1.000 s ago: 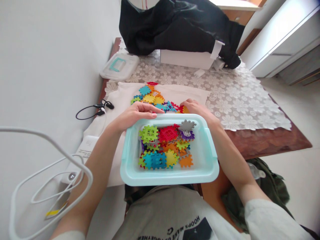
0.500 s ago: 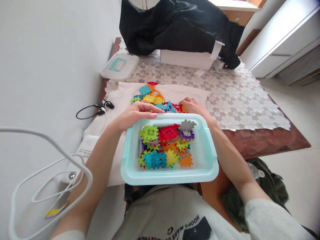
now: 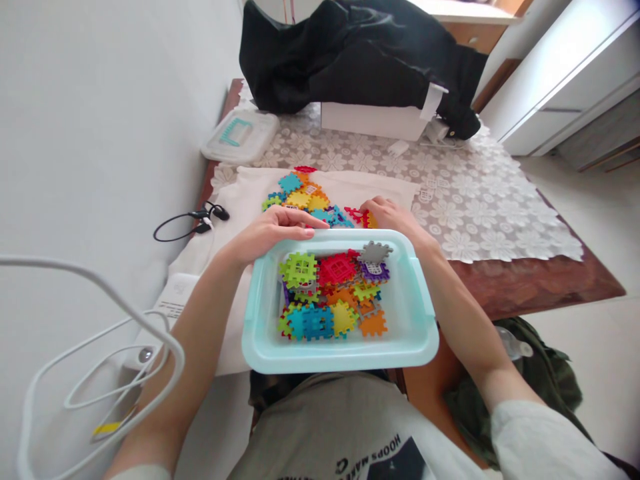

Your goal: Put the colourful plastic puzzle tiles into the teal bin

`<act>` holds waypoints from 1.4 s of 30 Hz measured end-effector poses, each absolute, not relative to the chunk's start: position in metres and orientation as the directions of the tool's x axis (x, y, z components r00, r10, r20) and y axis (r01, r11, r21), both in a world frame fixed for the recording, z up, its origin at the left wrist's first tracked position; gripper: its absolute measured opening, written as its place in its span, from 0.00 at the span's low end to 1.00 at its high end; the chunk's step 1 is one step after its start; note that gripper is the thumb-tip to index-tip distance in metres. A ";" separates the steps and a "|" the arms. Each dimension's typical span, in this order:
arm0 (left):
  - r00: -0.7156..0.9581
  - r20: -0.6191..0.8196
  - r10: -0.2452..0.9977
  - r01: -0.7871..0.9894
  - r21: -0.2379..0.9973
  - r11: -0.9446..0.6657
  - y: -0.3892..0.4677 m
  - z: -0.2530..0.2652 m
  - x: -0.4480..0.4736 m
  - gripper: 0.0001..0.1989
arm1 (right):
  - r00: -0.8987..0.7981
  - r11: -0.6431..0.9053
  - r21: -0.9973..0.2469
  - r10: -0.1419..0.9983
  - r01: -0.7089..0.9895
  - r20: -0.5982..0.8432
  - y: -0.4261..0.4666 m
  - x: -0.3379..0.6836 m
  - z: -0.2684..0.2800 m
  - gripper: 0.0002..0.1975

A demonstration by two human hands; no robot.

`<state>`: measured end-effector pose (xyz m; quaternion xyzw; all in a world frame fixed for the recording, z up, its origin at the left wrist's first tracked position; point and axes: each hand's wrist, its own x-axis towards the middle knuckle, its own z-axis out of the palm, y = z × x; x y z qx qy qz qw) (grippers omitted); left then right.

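At the far left a white cable [image 3: 100,313] loops out of the frame, its ends cut off. The left hand [image 3: 270,233] lies flat over the far left rim of the pale blue tub [image 3: 415,333], fingers loosely stretched, holding nothing. The tub sits at the near edge of the worktop [image 3: 525,280], heaped with colourful interlocking tiles [image 3: 330,293]. Beyond it, loose tiles [image 3: 300,193] lie on a white cloth [image 3: 240,193]. The right hand [image 3: 395,217] rests behind the tub's far right corner, its grip curled against a red tile [image 3: 361,215]; whether it actually pinches it cannot be told, as the fingertips are hidden.
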<state>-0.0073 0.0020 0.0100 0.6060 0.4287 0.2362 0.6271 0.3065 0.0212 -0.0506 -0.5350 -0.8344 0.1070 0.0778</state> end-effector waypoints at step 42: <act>0.523 -0.246 0.816 0.230 0.963 0.143 0.002 0.010 -0.007 0.21 | -0.388 0.384 -0.326 0.920 0.864 0.057 0.036 0.296 -0.063 0.24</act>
